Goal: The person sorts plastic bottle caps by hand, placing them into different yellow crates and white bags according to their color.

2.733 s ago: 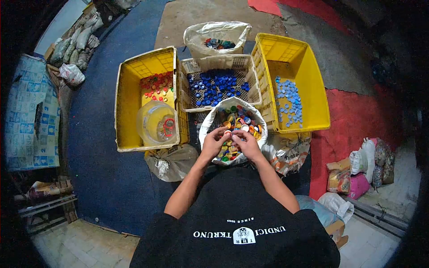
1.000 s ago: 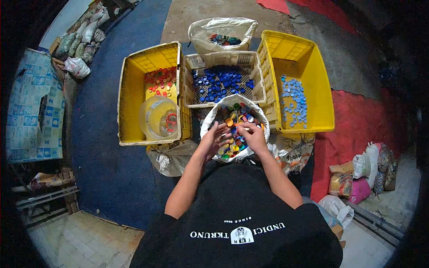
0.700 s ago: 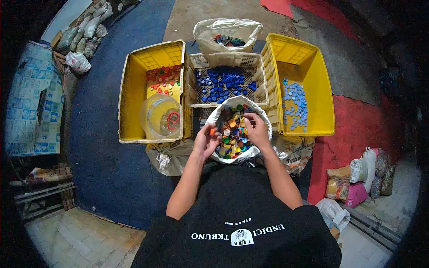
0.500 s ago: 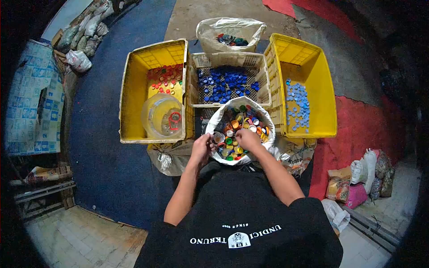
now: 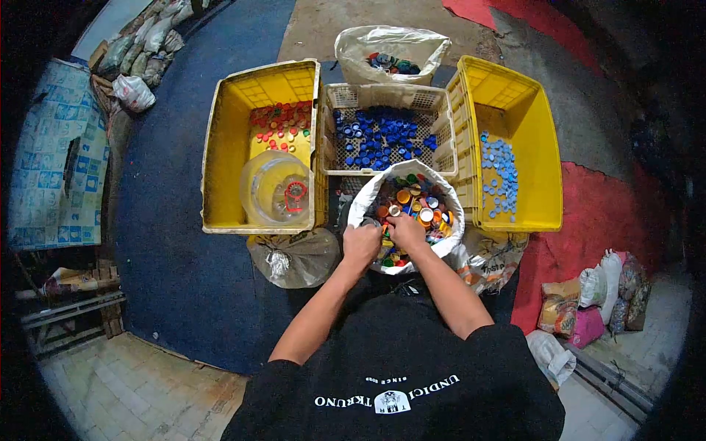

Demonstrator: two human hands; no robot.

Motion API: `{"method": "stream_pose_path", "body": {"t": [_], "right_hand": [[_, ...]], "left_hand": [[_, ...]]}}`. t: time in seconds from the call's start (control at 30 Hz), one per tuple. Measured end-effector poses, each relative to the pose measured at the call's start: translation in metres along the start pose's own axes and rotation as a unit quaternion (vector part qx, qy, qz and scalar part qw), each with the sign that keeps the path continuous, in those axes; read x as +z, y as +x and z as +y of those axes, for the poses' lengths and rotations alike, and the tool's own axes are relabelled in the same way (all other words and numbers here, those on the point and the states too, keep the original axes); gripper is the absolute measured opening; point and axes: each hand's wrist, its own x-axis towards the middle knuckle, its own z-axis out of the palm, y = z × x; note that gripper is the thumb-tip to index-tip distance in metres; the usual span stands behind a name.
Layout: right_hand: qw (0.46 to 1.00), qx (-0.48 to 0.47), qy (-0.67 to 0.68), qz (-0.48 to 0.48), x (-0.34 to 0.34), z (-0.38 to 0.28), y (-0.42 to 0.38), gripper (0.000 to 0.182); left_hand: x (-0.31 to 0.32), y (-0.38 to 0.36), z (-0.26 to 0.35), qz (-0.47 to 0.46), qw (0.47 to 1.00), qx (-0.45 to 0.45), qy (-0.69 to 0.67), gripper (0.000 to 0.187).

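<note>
My left grip (image 5: pixel 362 244) is positioned at the left rim of the white sack (image 5: pixel 457 220), knuckles up, fingers bent inward. The fingertips are hidden; I cannot tell whether this grip is closed on the rim, on a cap or on nothing. My right grip (image 5: pixel 404 228) is inside the sack mouth, just beside the left, fingers bent down over the mixed caps (image 5: pixel 403 196). A small white cap (image 5: pixel 395 211) lies at its fingertips; I cannot tell whether it is held.

The mixed caps lie loose in the sack, in orange, yellow, green, white and other colours. The sack stands directly in front of my body, mouth facing up.

Surrounding containers: at left, a yellow crate (image 5: pixel 223 162) contains red caps (image 5: pixel 282 121) toward its far end and a clear jug (image 5: pixel 257 184) with a red handle (image 5: pixel 296 192) at its near end. At centre, behind the sack, a white crate (image 5: pixel 390 94) contains dark blue caps (image 5: pixel 382 132). At right, a second yellow crate (image 5: pixel 540 162) contains light blue caps (image 5: pixel 500 167).
</note>
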Motion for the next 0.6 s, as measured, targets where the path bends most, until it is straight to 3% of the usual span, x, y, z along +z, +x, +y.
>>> {"method": "stream_pose_path", "body": {"t": [0.07, 0.2, 0.33, 0.4, 0.5, 0.6], "right_hand": [[1.000, 0.000, -0.014, -0.018, 0.001, 0.002, -0.003, 0.027], [0.999, -0.009, -0.002, 0.034, -0.006, 0.004, -0.017, 0.022], [0.986, 0.019, 0.105, 0.132, -0.016, 0.024, -0.042, 0.024], [0.962, -0.013, 0.202, 0.185, -0.022, 0.037, -0.055, 0.025], [0.944, 0.048, 0.292, 0.143, -0.032, 0.043, -0.077, 0.027], [0.915, 0.072, 0.370, 0.144, -0.026, 0.049, -0.086, 0.030]], "left_hand": [[0.009, 0.015, -0.002, 0.002, 0.994, 0.066, 0.083, 0.013], [0.026, 0.037, -0.003, -0.043, 0.994, 0.057, 0.083, 0.024], [0.037, 0.034, 0.001, -0.003, 0.991, 0.074, 0.112, 0.027], [0.044, 0.034, 0.000, -0.036, 0.989, 0.071, 0.125, 0.023], [0.053, 0.031, -0.004, -0.018, 0.985, 0.108, 0.136, 0.011], [0.051, 0.029, -0.006, 0.029, 0.987, 0.127, 0.095, 0.017]]}}
